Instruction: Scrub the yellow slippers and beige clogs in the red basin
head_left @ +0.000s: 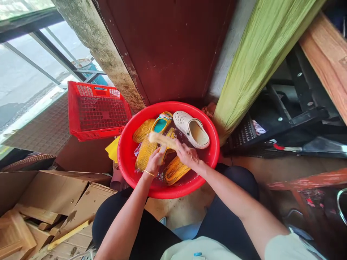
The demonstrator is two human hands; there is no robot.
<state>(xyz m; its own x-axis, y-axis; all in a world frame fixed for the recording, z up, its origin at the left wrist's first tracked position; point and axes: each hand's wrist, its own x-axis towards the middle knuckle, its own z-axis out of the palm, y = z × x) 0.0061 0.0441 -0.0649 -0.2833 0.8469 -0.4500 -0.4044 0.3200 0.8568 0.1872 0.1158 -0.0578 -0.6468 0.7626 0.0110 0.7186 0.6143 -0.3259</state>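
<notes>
A red basin (125,169) stands between my knees with water and several shoes in it. My right hand (188,155) is closed around a pale scrubbing brush (164,140), whose bristle end lies over a yellow slipper (144,156). Closed on that slipper's near side is my left hand (154,161), its fingertips partly hidden. Below the brush, another yellow slipper (177,171) rests in the water with its ridged sole up. A white clog (193,130) leans at the right rim. At the back sit a yellow-and-teal clog (162,123) and a yellow sole (143,130).
A red plastic crate (100,112) stands left of the basin. Cardboard boxes (56,193) with wood pieces lie at lower left. Behind the basin is a dark red door panel (173,50). A green curtain (244,68) hangs at right, beside black metal furniture (295,119).
</notes>
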